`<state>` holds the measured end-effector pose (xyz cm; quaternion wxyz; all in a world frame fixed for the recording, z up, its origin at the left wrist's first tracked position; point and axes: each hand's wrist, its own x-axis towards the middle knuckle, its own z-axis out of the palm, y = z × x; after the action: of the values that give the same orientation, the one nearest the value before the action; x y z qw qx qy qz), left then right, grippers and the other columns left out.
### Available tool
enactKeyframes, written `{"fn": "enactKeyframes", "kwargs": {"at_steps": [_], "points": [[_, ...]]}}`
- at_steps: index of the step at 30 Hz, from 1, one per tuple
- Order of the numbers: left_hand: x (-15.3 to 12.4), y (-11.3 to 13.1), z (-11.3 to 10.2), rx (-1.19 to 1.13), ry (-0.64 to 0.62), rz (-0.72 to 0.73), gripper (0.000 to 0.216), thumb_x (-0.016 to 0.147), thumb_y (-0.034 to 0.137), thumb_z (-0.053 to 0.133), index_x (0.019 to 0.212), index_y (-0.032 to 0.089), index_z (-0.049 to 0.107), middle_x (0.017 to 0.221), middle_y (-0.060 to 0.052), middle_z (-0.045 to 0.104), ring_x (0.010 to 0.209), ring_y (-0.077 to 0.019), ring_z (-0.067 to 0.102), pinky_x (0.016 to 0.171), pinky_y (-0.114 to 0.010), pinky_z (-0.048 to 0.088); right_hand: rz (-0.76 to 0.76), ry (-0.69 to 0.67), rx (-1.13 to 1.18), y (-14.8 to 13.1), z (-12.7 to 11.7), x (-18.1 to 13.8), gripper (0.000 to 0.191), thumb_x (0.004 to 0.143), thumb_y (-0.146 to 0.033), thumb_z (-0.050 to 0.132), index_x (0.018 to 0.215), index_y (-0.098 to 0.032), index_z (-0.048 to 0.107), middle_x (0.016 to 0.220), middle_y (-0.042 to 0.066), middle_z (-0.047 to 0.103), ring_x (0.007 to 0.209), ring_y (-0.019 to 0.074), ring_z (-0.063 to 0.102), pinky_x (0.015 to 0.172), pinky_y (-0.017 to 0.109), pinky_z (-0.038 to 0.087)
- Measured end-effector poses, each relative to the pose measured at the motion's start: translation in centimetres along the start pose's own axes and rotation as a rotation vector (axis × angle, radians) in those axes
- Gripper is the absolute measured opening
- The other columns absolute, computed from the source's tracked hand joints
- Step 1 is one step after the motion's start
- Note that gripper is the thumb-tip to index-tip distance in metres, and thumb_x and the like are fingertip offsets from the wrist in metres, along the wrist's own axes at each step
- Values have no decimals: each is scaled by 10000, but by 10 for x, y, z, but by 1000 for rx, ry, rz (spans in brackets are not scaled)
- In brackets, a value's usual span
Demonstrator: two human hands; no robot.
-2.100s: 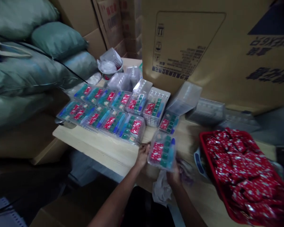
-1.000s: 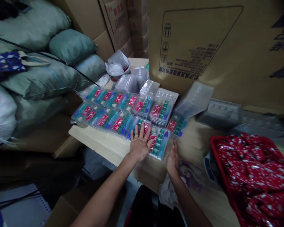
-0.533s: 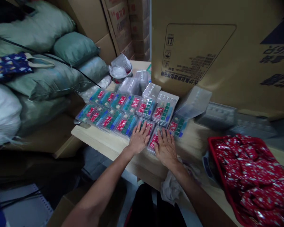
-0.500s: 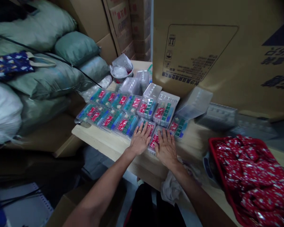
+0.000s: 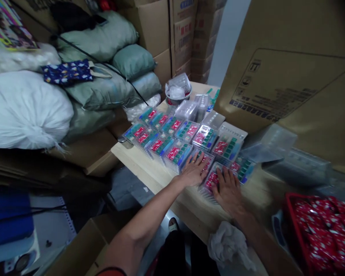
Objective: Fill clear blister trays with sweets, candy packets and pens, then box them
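Note:
Several clear plastic cases (image 5: pixel 172 143) filled with red packets and green and blue pieces lie in rows on a light wooden table (image 5: pixel 149 174). My left hand (image 5: pixel 194 172) lies flat, fingers spread, on one case at the near end of the front row. My right hand (image 5: pixel 228 189) lies flat beside it on the neighbouring case (image 5: pixel 211 180). An open case with its lid up (image 5: pixel 268 143) stands just to the right.
A red tray of red wrapped packets (image 5: pixel 324 226) sits at the right. A big cardboard box (image 5: pixel 290 88) stands behind the cases. Sacks (image 5: pixel 103 80) are piled to the left. A crumpled white cloth (image 5: pixel 230 245) hangs at the table's near edge. Cartons stand below.
I set the case down at the near end of the front row and laid both hands flat on the cases. The camera has since swung to the left.

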<state>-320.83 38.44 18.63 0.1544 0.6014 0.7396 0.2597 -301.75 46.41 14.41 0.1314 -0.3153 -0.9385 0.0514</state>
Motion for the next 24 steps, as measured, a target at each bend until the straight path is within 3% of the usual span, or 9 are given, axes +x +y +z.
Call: {"fn": "enactKeyframes", "kwargs": {"at_steps": [4,7,10,15,24], "points": [[5,-25,-44,160,106,-21,568,1027,304,393,1573,152,439,1698,-143,285,1611,-335,114,1285,-561,76,-18,35,-52,-13,-19,18,614,1002,-400,468,1536,-96,465,1612,265,373,1498,430,332,1178,637,312],[3,-54,-58,212,59,-82,569,1023,357,460,1547,138,481,1666,-170,347,1602,-358,148,1282,-539,135,-123,80,-83,-32,-17,41,557,1048,-383,396,1556,-163,457,1670,190,319,1542,396,268,1215,634,256],[-4,-73,-46,261,-11,-42,597,1014,414,506,1562,179,466,1672,-146,345,1594,-369,174,1276,-560,163,-231,32,-101,-44,0,57,557,1064,-356,365,1589,-179,409,1696,138,281,1555,373,248,1233,591,263],[-12,-78,-20,485,19,-14,592,1068,447,354,1611,214,380,1707,-97,279,1593,-330,201,1280,-550,201,-236,2,-131,-43,26,55,617,1059,-369,374,1630,-143,313,1714,148,209,1571,389,194,1236,573,282],[-12,-77,-25,487,-7,-23,600,1079,456,296,1616,199,374,1712,-97,258,1593,-336,195,1282,-553,212,-220,-21,-167,-47,24,56,588,1059,-366,363,1598,-134,390,1695,158,269,1559,397,231,1216,557,306]]}}
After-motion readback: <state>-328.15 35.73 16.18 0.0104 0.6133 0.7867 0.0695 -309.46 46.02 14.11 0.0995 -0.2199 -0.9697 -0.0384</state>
